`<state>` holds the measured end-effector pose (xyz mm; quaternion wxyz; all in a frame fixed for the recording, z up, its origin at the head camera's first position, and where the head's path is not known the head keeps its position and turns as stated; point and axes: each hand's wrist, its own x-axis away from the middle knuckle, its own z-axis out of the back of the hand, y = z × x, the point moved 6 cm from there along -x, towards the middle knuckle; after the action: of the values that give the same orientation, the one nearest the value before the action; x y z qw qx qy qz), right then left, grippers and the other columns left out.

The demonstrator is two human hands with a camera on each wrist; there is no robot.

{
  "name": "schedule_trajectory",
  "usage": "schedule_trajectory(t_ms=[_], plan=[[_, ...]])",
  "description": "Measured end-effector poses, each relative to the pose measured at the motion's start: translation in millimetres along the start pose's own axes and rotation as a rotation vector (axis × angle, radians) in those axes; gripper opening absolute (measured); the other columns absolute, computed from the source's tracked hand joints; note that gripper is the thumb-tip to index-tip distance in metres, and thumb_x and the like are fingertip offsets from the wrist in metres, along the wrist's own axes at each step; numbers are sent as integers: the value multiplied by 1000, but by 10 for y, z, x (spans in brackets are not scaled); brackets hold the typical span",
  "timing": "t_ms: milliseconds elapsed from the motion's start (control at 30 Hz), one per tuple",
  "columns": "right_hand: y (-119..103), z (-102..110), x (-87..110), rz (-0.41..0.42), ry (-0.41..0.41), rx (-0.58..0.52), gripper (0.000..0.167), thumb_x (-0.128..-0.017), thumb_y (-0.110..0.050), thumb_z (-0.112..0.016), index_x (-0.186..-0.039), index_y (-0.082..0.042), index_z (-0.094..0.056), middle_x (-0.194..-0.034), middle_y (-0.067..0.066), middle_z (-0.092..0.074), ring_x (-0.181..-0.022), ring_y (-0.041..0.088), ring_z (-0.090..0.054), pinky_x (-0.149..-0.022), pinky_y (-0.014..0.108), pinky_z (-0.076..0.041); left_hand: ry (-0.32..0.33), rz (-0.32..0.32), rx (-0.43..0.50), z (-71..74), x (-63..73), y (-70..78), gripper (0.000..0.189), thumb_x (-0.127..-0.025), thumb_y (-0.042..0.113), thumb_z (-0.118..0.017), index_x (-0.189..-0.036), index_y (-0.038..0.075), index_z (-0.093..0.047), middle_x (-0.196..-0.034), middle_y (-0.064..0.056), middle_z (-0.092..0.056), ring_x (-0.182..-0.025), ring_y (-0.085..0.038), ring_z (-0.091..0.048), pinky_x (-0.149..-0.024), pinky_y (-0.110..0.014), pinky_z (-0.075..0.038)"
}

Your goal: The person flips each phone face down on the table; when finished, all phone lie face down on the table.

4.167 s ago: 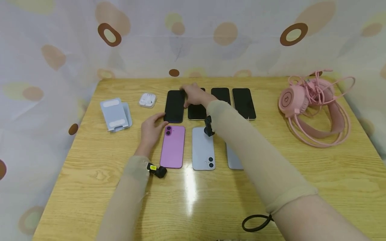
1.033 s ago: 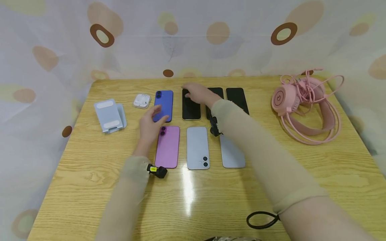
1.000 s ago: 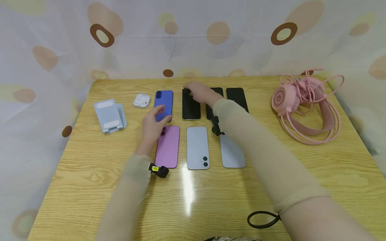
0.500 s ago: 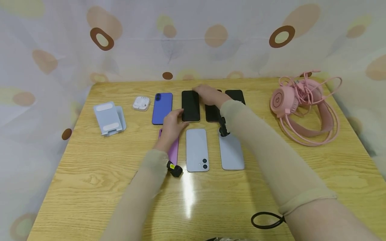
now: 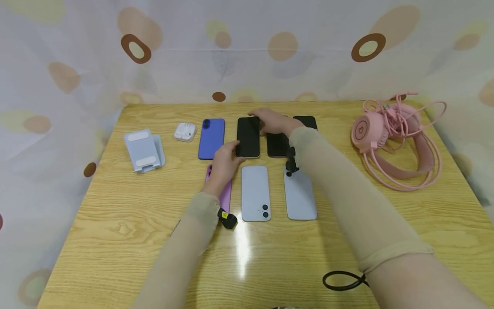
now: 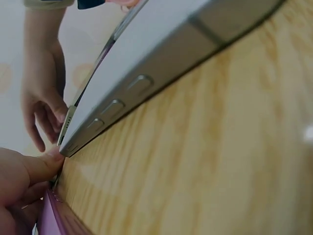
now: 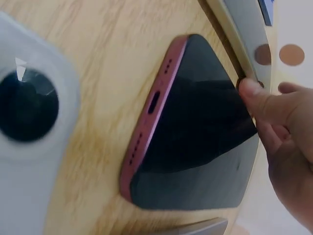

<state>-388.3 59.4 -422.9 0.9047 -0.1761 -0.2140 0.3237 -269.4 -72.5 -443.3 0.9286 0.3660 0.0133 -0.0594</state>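
Observation:
A black-screened smartphone (image 5: 248, 136) with a gold edge lies face up in the back row. My left hand (image 5: 222, 165) pinches its near left corner, over the purple phone (image 5: 226, 198), which it partly covers. At the far right corner my right hand (image 5: 273, 122) grips the same smartphone; in the right wrist view its thumb lies against the gold edge (image 7: 234, 29). Right of it is a face-up phone with a red edge (image 7: 151, 117). A blue phone (image 5: 211, 139) lies back up on the left. Two pale phones (image 5: 255, 189) lie back up in front.
A light blue phone stand (image 5: 140, 150) and boxed white earphones (image 5: 185, 131) sit at left. Pink headphones (image 5: 370, 131) with a tangled cable lie at right. Another black-screened phone (image 5: 305, 122) is partly behind the right arm. A black cord loop (image 5: 341, 281) hangs from the right sleeve.
Earlier the blue phone lay screen up; now its back shows. The left hand has moved right from it to the gold-edged smartphone. The right hand has shifted to that phone's far right corner.

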Motion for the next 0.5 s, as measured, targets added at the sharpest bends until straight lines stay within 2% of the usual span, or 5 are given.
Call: schedule_trajectory(t_ms=[100, 233, 333, 500], plan=[[21, 34, 60, 25, 6, -89, 70, -89, 0, -65, -148, -1, -28, -141, 20, -40, -85, 28, -47, -82, 40, -43, -13, -1, 15, -14, 1, -11, 53, -86, 13, -71, -135, 2, -53, -132, -16, -55, -123, -29, -50, -105, -36, -40], [11, 93, 126, 63, 14, -155, 66, -90, -4, -65, -146, 1, -31, -146, 20, -35, -108, 33, -49, -94, 45, -42, -14, -2, 19, -7, 16, -32, 50, -89, 14, -68, -135, 3, -53, -133, -15, -55, -125, -29, -48, -106, -36, -38], [-2, 137, 151, 70, 31, -181, 61, -91, -5, -64, -144, 1, -35, -146, 20, -35, -127, 37, -40, -104, 47, -37, -5, -15, 13, 12, 33, -24, 47, -89, 15, -67, -134, 3, -55, -133, -15, -55, -125, -28, -48, -106, -36, -38], [-34, 197, 140, 103, 85, -245, 50, -93, -7, -61, -139, 2, -44, -142, 19, -41, -132, 34, -37, -109, 44, -33, -9, -30, 19, 20, 44, 4, 44, -91, 15, -64, -133, 3, -56, -132, -15, -56, -125, -28, -49, -105, -37, -39]])
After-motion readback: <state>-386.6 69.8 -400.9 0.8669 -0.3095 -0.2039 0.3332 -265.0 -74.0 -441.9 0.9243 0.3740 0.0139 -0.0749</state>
